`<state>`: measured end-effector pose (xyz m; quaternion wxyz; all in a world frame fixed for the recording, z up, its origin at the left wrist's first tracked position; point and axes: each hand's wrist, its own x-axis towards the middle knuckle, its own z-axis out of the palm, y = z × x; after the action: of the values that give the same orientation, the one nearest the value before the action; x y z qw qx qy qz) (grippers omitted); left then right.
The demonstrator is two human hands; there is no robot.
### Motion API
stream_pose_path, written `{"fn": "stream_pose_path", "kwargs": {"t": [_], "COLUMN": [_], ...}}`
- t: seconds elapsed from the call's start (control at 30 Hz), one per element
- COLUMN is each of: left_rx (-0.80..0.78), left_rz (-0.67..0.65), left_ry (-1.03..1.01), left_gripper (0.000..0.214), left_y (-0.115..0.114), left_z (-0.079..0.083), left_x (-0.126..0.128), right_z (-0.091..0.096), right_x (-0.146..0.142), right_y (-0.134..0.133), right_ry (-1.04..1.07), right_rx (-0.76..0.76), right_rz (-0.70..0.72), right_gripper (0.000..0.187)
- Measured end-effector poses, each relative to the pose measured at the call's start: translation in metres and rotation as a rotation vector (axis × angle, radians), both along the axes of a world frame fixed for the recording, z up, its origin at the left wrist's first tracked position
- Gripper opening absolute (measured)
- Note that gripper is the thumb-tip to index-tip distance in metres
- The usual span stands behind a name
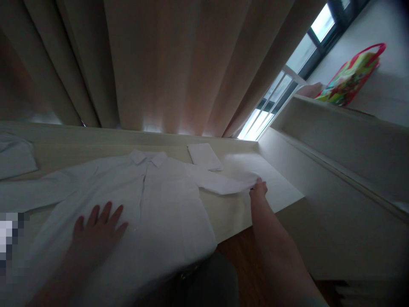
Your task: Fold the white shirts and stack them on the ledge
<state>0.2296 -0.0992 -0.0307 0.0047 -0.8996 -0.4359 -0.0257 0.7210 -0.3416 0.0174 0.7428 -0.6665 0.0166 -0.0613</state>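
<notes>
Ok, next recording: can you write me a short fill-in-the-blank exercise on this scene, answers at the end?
1. The left hand is on the shirt, its fingers ____ apart.
2. The right hand holds the end of one shirt ____.
3. At the upper right, the bag has a handle coloured ____.
4. Beyond the collar hangs a brownish ____.

Missing words: spread; sleeve; red; curtain.

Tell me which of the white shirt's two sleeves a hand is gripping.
The picture-right sleeve: the right hand grips its end. The picture-left sleeve is untouched where visible; the left hand spreads over the shirt front.
</notes>
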Motion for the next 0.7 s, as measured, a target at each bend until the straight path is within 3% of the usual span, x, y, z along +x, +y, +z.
{"fn": "stream_pose_path", "kwargs": {"t": [0.1, 0.2, 0.3, 0.4, 0.47, 0.53, 0.63, 0.7], "left_rx": [0.012, 0.023, 0.025, 0.032, 0.021, -0.007, -0.107, -0.172], "left_rz": [0.01, 0.011, 0.02, 0.007, -0.016, -0.032, 0.006, 0.063], "left_ry": [0.021, 0.022, 0.031, 0.008, -0.047, -0.139, -0.384, -0.545], "left_gripper": [0.064, 0.063, 0.061, 0.059, 0.058, 0.058, 0.052, 0.048], "left_y": [-0.001, -0.002, -0.003, -0.003, 0.0, 0.004, 0.016, 0.024], "left_z": [0.001, 0.002, 0.003, 0.001, -0.003, -0.01, -0.021, -0.026], "left_x": [0.0, 0.0, -0.002, -0.006, -0.009, -0.014, -0.025, -0.034], "right_z": [0.039, 0.082, 0.123, 0.146, 0.142, 0.118, 0.057, 0.012], "right_x": [0.006, -0.003, -0.04, -0.107, -0.162, -0.219, -0.294, -0.331], "right_y": [0.032, 0.077, 0.126, 0.168, 0.189, 0.2, 0.198, 0.186], "right_ry": [-0.091, -0.208, -0.479, -0.706, -0.835, -0.927, -1.082, -1.224], "right_rx": [0.067, 0.121, 0.133, -0.007, -0.15, -0.336, -0.602, -0.752], "right_rz": [0.004, 0.094, 0.337, 0.547, 0.658, 0.802, 1.08, 1.265], "right_gripper": [0.01, 0.013, 0.018, 0.027, 0.031, 0.031, 0.03, 0.039]}}
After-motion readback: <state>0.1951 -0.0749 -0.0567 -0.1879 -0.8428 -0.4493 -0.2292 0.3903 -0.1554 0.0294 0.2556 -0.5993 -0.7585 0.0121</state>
